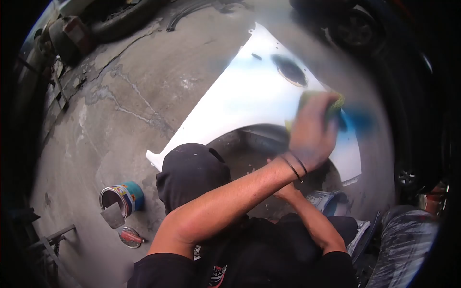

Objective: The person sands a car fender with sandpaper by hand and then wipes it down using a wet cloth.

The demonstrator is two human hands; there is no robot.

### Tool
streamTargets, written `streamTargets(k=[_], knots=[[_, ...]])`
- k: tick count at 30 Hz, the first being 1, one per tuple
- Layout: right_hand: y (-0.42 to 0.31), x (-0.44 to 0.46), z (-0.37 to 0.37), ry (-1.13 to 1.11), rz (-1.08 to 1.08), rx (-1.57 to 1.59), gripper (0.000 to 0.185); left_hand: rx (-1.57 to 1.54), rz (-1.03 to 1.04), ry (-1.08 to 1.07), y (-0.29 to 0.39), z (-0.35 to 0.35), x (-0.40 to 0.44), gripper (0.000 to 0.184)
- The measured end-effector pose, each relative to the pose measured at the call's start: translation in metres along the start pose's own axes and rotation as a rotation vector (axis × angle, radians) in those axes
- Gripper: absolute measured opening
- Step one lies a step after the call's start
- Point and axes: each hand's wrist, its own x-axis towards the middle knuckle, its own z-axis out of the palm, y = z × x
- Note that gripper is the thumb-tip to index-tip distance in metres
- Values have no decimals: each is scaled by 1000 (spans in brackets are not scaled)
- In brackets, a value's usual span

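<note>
My left hand (314, 127), a little blurred, is closed on a yellow-green sponge (338, 102) over a white car fender (235, 91). Dark bands circle that wrist. The fender has a curved wheel arch, a dark oval area (289, 71) and a small slot; faint bluish patches tint its surface. Below the arch, my right hand (286, 192) is partly hidden behind my left forearm. Its visible fingertips look stretched out, and nothing shows in them. My knee (192, 177) in dark cloth is beside the fender's lower edge.
An open paint can (132, 197) stands at left on the cracked concrete floor (115, 139), with a grey flat piece against it and a round lid (130, 237) nearby. A light bucket (329, 202) sits by my right knee. Dark vehicles edge the right side; a tyre (125, 21) lies top left.
</note>
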Motion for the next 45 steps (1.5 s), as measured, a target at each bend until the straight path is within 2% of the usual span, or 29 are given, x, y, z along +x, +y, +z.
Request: streamTargets(k=[1, 2, 3, 5, 6, 7, 9, 10, 11, 12, 13, 14, 19, 21, 22, 23, 24, 25, 26, 28, 29, 31, 32, 34, 35, 38, 39, 41, 45], knots=[[-3, -5, -2, -79, 69, 24, 89, 76, 29, -9, -5, 8, -5, 41], [-11, -7, -11, -120, 247, 151, 86, 117, 39, 8, -7, 17, -10, 31], [-18, -10, -30, -167, 417, 279, 83, 106, 42, -18, -13, 24, -14, 31], [-19, -18, -91, 89, 650, 933, 79, 258, 83, -89, -25, 38, -29, 29], [-23, -29, -101, 332, 697, 1157, 68, 243, 93, -125, -33, 45, -39, 29], [-31, -37, -112, 367, 717, 1160, 68, 298, 29, -248, -40, 50, -46, 37], [-47, -45, -128, 1308, 455, 1742, 59, 351, -19, -389, -44, 67, -63, 45], [-45, -50, -132, 1335, 455, 1732, 59, 310, -148, -603, -39, 77, -76, 54], [-37, -50, -137, 1366, 595, 1590, 61, 273, -279, -810, -34, 86, -87, 64], [-30, -47, -141, 1387, 733, 1449, 63, 431, -134, -880, -22, 95, -97, 67], [-22, -47, -148, 1377, 799, 1391, 63, 590, 16, -940, -11, 105, -108, 71], [-12, -50, -158, 1378, 819, 1386, 63, 617, 357, -747, -29, 118, -133, 74], [69, -39, -194, 1299, 910, 1321, 65, 567, 322, -828, 15, 64, -104, 67], [102, -19, -193, 1243, 895, 1325, 65, 795, 15, -1379, 25, 34, -83, 53], [121, -12, -184, 1079, 980, 1044, 64, 810, -7, -1356, 30, 21, -77, 53], [144, -9, -169, 906, 1043, 758, 63, 991, 35, -1440, 36, 9, -77, 48], [190, -7, -118, 793, 1063, 535, 64, 1168, 77, -1529, 43, -2, -79, 43], [224, 1, -69, 680, 1070, 314, 65, 1165, 47, -1525, 49, -12, -82, 43], [220, 18, -55, 660, 1060, 324, 65, 1163, 106, -1433, 55, -21, -86, 44], [200, 65, -36, 602, 1149, -250, 66, 1169, 142, -1328, 66, -38, -86, 45], [179, 91, -39, 594, 1014, -269, 68, 1097, 153, -1282, 72, -45, -86, 45], [102, 160, -79, 640, 959, -166, 71, 1023, 149, -1249, 82, -48, -79, 44], [72, 193, -92, 644, 846, -187, 71, 981, 68, -1273, 87, -48, -73, 49], [7, 254, -130, 470, 639, -125, 74, 950, -67, -1327, 94, -50, -55, 58], [-14, 286, -128, 447, 428, -91, 75, 956, -77, -1331, 95, -52, -45, 58], [-75, 359, -120, 187, -145, -62, 67, 919, -121, -1068, 90, -64, -12, 50], [-83, 373, -121, 176, -189, -96, 65, 917, -111, -1088, 84, -65, -5, 50], [-64, 399, -120, 260, -127, -58, 64, 1081, -29, -921, 72, -66, 3, 49], [35, 374, -152, 393, 178, -46, 63, 1111, -113, -977, 65, -72, 1, 53]])
